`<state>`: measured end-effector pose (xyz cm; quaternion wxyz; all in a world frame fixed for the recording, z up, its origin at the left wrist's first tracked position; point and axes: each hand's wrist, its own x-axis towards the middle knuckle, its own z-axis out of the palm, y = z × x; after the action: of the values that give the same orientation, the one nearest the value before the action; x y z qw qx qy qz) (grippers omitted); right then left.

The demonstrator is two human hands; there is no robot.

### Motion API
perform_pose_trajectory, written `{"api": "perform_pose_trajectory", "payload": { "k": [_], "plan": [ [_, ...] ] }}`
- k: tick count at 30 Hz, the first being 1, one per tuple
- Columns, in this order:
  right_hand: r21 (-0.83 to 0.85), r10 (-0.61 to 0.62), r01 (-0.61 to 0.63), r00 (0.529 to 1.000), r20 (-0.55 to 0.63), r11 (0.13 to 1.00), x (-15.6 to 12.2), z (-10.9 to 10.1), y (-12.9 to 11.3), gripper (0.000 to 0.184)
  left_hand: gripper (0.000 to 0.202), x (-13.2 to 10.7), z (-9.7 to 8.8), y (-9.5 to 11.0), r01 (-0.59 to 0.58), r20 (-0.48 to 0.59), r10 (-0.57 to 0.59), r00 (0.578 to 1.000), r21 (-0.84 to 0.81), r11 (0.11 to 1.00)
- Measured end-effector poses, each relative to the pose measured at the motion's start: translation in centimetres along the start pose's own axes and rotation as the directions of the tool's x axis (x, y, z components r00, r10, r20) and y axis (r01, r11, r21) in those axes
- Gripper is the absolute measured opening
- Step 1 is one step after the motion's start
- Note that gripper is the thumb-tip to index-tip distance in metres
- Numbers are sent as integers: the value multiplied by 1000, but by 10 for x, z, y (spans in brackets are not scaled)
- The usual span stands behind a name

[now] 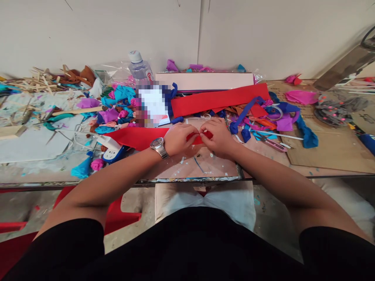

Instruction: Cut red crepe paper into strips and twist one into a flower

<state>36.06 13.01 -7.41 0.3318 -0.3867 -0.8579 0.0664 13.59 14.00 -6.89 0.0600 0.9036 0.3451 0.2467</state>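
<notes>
Pinching red strip (137, 138) near its right end: left hand (179, 138) and right hand (219, 137), 2 grips, fingertips almost meeting. Long axis runs left-right over table (218, 170); bulk lies leftward, left hand nearer.

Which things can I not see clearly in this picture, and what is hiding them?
All in the head view:
Red strip: the left hand and right hand cover the part pinched in the fingers.
Bright screen: pixel blocks mask what it shows.
Bottle: its lower end is lost behind the pixel blocks.
Dark blue item: cut off by the right edge.
Printing on the cardboard: too small to read.
</notes>
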Motion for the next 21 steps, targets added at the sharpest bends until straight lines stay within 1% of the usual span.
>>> {"api": "perform_pose_trajectory", "payload": {
  "k": [4,6,8,10,13,15,17,19,21],
  "plan": [
    [-16,-17,18,1000,21,1000,1,1,-1,5,27,0,-1,2,-40,24,40,999,20,999],
    [-16,-30,31,999,37,999,1,2,0,5,28,0,-2,3,-59,19,58,998,37,998],
    [0,-32,32,999,27,999,1,3,1,5,28,0,-3,3,-60,0,60,998,50,997],
    [26,-28,29,999,-23,999,1,1,2,6,27,1,-4,0,-27,-35,29,999,58,998],
    [29,-52,57,991,-127,998,2,-2,2,15,23,2,-5,-5,63,-80,-58,995,53,997],
    [1,-81,82,982,-173,997,2,-4,2,13,21,4,-6,-7,121,-95,-117,989,34,992],
    [-33,-77,71,978,-195,997,2,-5,3,10,20,5,-8,-9,161,-103,-160,982,2,987],
    [-64,-41,29,978,-206,998,2,-5,5,12,22,7,-11,-8,184,-107,-187,977,-36,982],
    [-82,-11,-5,983,-185,997,2,-5,8,16,26,8,-13,-8,198,-114,-204,972,-63,978]
  ]
}}
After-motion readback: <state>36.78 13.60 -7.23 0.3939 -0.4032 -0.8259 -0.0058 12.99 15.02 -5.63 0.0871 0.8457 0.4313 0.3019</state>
